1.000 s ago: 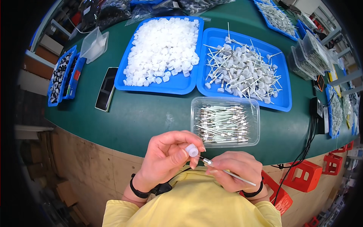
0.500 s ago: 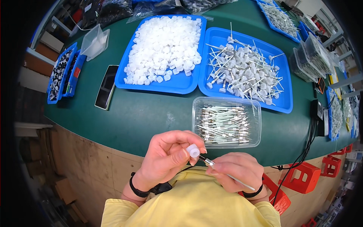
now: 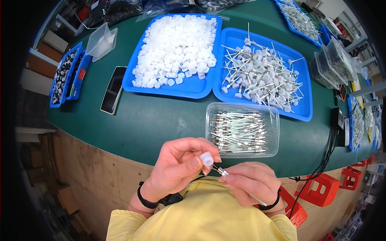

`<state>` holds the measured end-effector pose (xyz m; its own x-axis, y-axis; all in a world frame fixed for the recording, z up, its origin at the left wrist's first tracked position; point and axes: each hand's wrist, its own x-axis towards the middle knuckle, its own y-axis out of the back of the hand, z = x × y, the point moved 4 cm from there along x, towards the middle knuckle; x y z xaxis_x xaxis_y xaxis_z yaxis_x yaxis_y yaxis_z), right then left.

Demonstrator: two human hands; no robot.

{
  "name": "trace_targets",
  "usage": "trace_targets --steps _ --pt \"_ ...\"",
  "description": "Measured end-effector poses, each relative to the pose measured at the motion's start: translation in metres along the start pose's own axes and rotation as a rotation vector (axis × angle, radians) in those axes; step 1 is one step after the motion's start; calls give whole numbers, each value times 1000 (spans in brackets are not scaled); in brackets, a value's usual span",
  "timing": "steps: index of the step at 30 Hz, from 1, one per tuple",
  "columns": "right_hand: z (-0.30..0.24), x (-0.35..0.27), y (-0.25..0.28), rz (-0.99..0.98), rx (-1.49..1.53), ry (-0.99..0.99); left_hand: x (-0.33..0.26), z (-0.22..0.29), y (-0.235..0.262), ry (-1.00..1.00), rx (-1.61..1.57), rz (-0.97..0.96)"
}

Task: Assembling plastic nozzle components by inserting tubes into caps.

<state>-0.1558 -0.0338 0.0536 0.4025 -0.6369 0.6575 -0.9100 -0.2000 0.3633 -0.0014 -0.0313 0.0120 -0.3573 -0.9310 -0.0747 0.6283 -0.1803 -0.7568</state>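
Between the thumb and fingers of my left hand [image 3: 179, 162] is a small white translucent plastic cap [image 3: 206, 159], its round opening facing right. My right hand [image 3: 253, 181] pinches a thin pin [image 3: 222, 171] with a silvery metal collar and a pale rod that runs out below the fingers. Two fine wire-like tips at the pin's front end point toward the cap; whether they touch it I cannot tell. Just beyond my hands a clear plastic box [image 3: 209, 149] holds many similar pins [image 3: 241, 130].
A blue tray [image 3: 189, 92] of white caps stands behind, beside a blue tray [image 3: 301, 111] of capped pins. Left of them lie a phone [image 3: 112, 90], clear containers [image 3: 102, 42] and blue bins [image 3: 58, 98]. Black cables [image 3: 330, 148] hang at the right edge; red stools [image 3: 319, 190] stand below.
Both hands hold nearly the same position, cap and pin still facing each other. The pin's rod shows a little less below my right fingers. The whole view has shifted slightly.
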Motion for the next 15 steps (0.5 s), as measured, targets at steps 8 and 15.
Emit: trace_targets --steps 8,15 --pt "-3 -3 4 -11 37 39 1 -2 1 -1 -36 -15" --pt "-7 -1 -2 -76 -159 292 0 -2 -2 -2 -47 -36"
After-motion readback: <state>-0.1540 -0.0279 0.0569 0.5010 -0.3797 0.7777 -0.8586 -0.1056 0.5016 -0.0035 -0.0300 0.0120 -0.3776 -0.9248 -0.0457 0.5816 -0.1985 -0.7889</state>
